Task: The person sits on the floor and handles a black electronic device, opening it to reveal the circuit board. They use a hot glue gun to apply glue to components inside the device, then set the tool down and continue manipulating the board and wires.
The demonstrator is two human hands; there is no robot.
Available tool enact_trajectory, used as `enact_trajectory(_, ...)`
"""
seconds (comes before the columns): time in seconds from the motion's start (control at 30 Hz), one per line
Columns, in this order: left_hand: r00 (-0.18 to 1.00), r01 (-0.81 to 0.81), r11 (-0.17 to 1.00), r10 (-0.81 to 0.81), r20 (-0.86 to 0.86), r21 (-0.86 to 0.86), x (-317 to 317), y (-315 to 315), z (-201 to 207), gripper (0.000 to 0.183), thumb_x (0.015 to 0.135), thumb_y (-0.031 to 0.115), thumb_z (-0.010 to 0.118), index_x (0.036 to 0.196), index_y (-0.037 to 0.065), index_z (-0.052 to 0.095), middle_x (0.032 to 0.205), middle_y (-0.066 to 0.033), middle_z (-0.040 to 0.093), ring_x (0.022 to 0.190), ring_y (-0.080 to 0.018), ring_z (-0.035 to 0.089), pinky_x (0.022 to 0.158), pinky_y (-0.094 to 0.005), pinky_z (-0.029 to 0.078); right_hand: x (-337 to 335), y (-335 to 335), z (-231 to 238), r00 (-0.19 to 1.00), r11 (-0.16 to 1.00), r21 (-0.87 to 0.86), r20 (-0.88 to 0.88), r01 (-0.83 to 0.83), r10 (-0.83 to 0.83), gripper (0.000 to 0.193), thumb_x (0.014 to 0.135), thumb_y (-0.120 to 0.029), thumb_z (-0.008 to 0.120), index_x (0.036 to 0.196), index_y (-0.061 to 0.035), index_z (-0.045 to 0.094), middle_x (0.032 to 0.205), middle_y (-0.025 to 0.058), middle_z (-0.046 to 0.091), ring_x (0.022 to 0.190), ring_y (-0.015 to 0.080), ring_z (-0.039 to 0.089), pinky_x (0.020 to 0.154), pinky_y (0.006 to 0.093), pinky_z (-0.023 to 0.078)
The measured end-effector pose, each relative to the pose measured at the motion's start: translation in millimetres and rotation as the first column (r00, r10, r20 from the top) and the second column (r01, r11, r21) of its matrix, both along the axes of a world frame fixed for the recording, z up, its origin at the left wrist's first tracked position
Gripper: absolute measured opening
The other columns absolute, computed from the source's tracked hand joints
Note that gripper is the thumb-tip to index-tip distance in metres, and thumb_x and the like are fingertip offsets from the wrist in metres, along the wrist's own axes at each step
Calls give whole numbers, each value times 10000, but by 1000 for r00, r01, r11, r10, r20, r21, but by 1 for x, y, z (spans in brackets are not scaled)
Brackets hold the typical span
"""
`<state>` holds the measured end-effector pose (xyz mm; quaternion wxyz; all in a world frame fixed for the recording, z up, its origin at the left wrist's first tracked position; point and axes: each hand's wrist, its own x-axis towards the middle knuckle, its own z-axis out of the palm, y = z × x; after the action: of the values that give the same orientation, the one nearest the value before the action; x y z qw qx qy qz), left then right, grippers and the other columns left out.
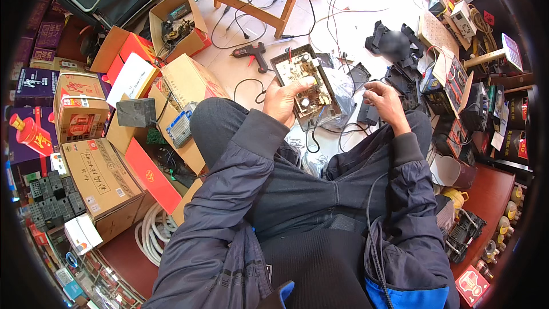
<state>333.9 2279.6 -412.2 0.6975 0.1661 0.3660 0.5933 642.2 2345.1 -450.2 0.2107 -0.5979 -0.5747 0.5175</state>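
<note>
My left hand (281,100) grips a circuit board in an open black casing (306,80), thumb laid over its near left part. The board carries many small components, and the casing is tilted above the floor between my knees. My right hand (386,104) hovers to the right of it, apart from the board, its fingers curled together. Whatever they may pinch is too small to make out. Under and beside the casing lies a clear plastic bag (342,100). A black cable (313,142) hangs below the casing. Beyond my left knee rests a black-and-red glue gun (251,56).
Cardboard boxes (94,174) and a coil of white hose (153,234) crowd my left side. Black plastic casing parts (403,74) lie on the floor at right. A wooden stool (280,20) stands ahead among loose cables. Electronic units (443,83) are stacked at far right.
</note>
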Motion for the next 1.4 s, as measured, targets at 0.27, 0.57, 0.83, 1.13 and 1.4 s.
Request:
enact_trajectory(0.27, 999, 22, 1000, -22, 27, -5, -2, -1, -1, 359, 930, 33, 690, 1277, -38, 629, 1129, -132, 735, 954, -244, 746, 841, -412, 649, -1, 0, -1, 1000, 1000, 12, 16, -18, 17, 301, 989, -118, 668, 1217, 79, 674, 1006, 118, 755, 866, 162, 725, 792, 303, 578)
enact_trajectory(0.57, 998, 29, 1000, -30, 56, 8, -4, -1, 1, 360, 926, 33, 684, 1274, -38, 625, 1121, -140, 732, 948, -257, 751, 840, -423, 653, -1, 3, -3, 998, 999, 13, 43, -43, 43, 316, 987, -129, 671, 1231, 71, 673, 1004, 113, 755, 863, 161, 726, 798, 299, 577)
enact_trajectory(0.83, 998, 12, 1000, -14, 58, 20, -4, -1, -1, 344, 933, 21, 668, 1267, -50, 625, 1108, -152, 734, 957, -258, 750, 840, -427, 658, 2, 2, -8, 1000, 1000, -4, 3, -26, 26, 319, 998, -145, 657, 1238, 64, 674, 1020, 117, 758, 887, 171, 734, 821, 300, 576)
enact_trajectory(1.13, 996, -4, 1000, 6, 93, -17, -4, 0, -3, 380, 909, -28, 677, 1282, -26, 601, 1125, -136, 731, 968, -248, 745, 849, -408, 646, -1, 1, -4, 1000, 1000, 2, 16, -13, 13, 297, 996, -119, 673, 1225, 70, 680, 1014, 115, 760, 877, 164, 733, 807, 296, 581)
enact_trajectory(1.4, 995, -4, 1000, 4, 95, -5, -3, -1, 1, 380, 910, -25, 677, 1283, -21, 605, 1134, -132, 729, 970, -245, 741, 852, -407, 642, 0, 0, -4, 1000, 1000, 16, 24, -16, 16, 301, 997, -128, 679, 1225, 69, 679, 1008, 107, 759, 864, 158, 731, 801, 295, 580)
